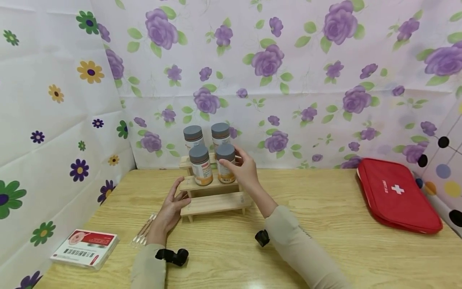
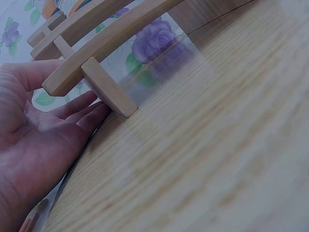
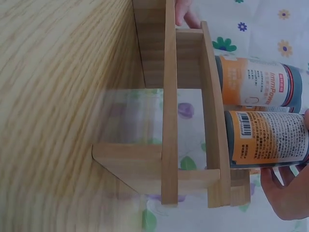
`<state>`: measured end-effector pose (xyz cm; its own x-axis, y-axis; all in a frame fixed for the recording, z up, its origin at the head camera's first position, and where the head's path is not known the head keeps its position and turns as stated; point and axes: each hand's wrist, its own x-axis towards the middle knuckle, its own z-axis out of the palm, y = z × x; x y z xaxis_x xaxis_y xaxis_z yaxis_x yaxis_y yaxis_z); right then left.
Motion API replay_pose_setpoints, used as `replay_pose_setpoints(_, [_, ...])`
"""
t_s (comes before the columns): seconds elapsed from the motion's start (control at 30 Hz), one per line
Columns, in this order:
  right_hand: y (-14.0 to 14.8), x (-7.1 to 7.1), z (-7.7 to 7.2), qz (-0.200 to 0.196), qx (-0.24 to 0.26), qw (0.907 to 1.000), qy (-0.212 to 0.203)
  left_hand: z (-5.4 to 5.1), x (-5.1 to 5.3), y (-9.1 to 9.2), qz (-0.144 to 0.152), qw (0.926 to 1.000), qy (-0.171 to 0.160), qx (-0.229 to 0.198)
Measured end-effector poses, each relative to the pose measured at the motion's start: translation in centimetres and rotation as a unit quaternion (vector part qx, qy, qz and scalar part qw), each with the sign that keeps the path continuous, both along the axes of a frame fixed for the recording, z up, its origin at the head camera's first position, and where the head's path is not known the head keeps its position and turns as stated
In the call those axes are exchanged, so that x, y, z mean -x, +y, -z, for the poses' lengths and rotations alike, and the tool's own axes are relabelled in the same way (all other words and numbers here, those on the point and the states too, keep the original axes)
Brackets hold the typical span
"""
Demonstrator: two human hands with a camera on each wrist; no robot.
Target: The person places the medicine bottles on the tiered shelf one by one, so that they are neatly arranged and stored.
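On the table stands a three-step wooden rack (image 1: 216,204). My left hand (image 1: 170,210) holds its left end, the thumb at the lowest step and other fingers by the leg (image 2: 108,87). On the middle step are two supplement bottles with grey lids and orange-and-white labels. My right hand (image 1: 246,170) grips the right one (image 1: 225,170), thumb in front, fingers round the far side. Its base is at the step in the right wrist view, where the bottle (image 3: 270,137) shows a barcode. Beside it stands the left bottle (image 1: 201,165). Two more, a left (image 1: 193,136) and a right bottle (image 1: 220,133), stand behind.
Cotton swabs (image 1: 143,230) lie left of my left forearm. A white-and-red box (image 1: 84,248) sits at the table's left edge. At the far right lies a red first aid pouch (image 1: 398,194). Flowered cloth (image 1: 296,108) hangs behind the table.
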<state>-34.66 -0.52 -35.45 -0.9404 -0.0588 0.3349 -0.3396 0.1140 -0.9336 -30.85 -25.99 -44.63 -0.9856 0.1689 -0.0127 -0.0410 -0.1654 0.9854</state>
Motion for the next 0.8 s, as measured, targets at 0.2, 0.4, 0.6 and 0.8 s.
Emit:
replay_pose_setpoints(0.2, [-0.5, -0.2, 0.3, 0.006, 0.011, 0.9998, -0.015, 0.2, -0.2, 0.3, 0.001, 0.9999, -0.001, -0.014])
replay_pose_setpoints(0.4, [-0.9, -0.4, 0.4, 0.013, 0.019, 0.9996, -0.015, 0.2, -0.4, 0.1, 0.000, 1.0000, 0.001, -0.002])
replay_pose_setpoints(0.6, [-1.2, -0.4, 0.3, 0.011, 0.019, 0.9997, -0.014, 0.1, -0.3, -0.1, -0.004, 1.0000, 0.000, 0.004])
replay_pose_setpoints(0.8, [-1.2, -0.2, 0.2, 0.004, 0.015, 0.9997, -0.018, -0.1, -0.1, -0.1, -0.003, 1.0000, 0.005, -0.007])
